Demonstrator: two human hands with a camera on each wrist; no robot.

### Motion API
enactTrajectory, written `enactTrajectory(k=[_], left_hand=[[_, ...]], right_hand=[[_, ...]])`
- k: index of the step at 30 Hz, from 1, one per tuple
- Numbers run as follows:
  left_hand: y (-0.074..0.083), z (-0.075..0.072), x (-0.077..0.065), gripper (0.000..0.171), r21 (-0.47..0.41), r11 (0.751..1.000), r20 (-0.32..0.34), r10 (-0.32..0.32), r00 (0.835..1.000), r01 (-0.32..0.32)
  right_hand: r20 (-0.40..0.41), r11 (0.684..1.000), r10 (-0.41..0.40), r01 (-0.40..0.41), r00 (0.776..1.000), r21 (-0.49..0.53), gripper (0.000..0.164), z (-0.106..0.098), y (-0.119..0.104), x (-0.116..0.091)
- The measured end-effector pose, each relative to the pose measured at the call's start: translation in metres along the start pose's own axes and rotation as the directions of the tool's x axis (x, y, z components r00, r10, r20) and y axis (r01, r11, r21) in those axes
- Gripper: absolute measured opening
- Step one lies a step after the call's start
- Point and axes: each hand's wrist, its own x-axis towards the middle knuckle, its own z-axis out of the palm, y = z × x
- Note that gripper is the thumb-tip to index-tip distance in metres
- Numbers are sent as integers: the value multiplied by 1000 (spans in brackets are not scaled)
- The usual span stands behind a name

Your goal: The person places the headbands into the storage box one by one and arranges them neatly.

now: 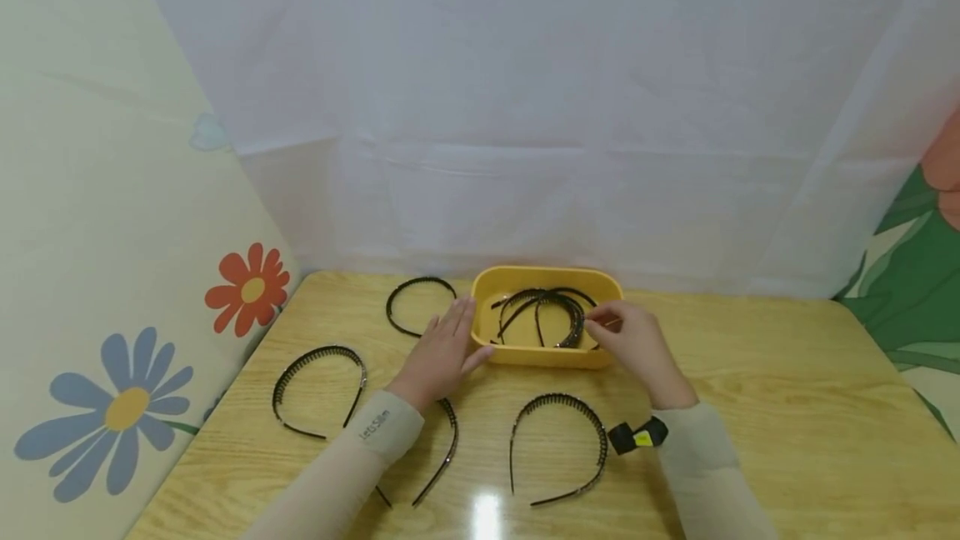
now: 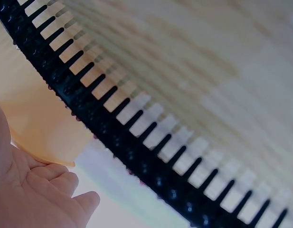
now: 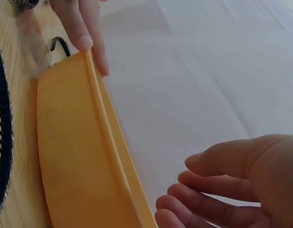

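Observation:
A yellow plastic bin (image 1: 540,357) stands at the back of the table, with several black toothed headbands (image 1: 576,325) lying in it. My left hand (image 1: 438,357) rests at the bin's left end, fingers straight along the side and thumb by the front rim. At the right end, my right hand (image 1: 636,342) is over the rim, beside the headbands inside. In the right wrist view, the fingers of my right hand (image 3: 227,183) are loosely bent, thumb apart from them, with nothing between. A headband (image 2: 113,142) crosses close in front of the left wrist camera.
On the table lie more headbands: one behind my left hand (image 1: 388,307), one at left (image 1: 330,350), one partly under my left forearm (image 1: 453,436), and one in front of the bin (image 1: 602,432). A white cloth (image 1: 480,107) hangs behind the table.

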Motion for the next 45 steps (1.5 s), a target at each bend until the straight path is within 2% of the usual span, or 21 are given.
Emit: enactTrajectory(k=[5,9,16,22,25,32,41,45], left_hand=[[-1,2,0,86,3,1000,-7,5,1000,-4],[-3,7,0,87,50,999,-26,16,1000,-14],[-4,10,2,89,73,997,-36,22,999,-19],[-9,9,3,88,65,997,-39,36,999,-33],[-10,9,4,87,41,998,-27,38,999,-37],[-6,2,5,85,3,1000,-8,22,1000,-22],[-7,4,5,85,7,1000,-9,25,1000,-25],[-8,4,5,85,3,1000,-12,23,1000,-23]], right_hand=[[44,999,-30,29,999,19,18,4,-8,-4],[93,997,-83,83,992,8,15,6,-13,-8],[231,991,-124,134,965,-30,12,3,-15,-21],[309,983,-147,174,940,-62,14,4,-5,-33],[331,985,-114,150,937,-84,15,5,2,-37],[344,992,20,25,939,-124,16,11,11,-43],[359,994,41,-1,932,-111,17,17,25,-47],[355,994,25,14,934,-105,18,19,26,-47]])
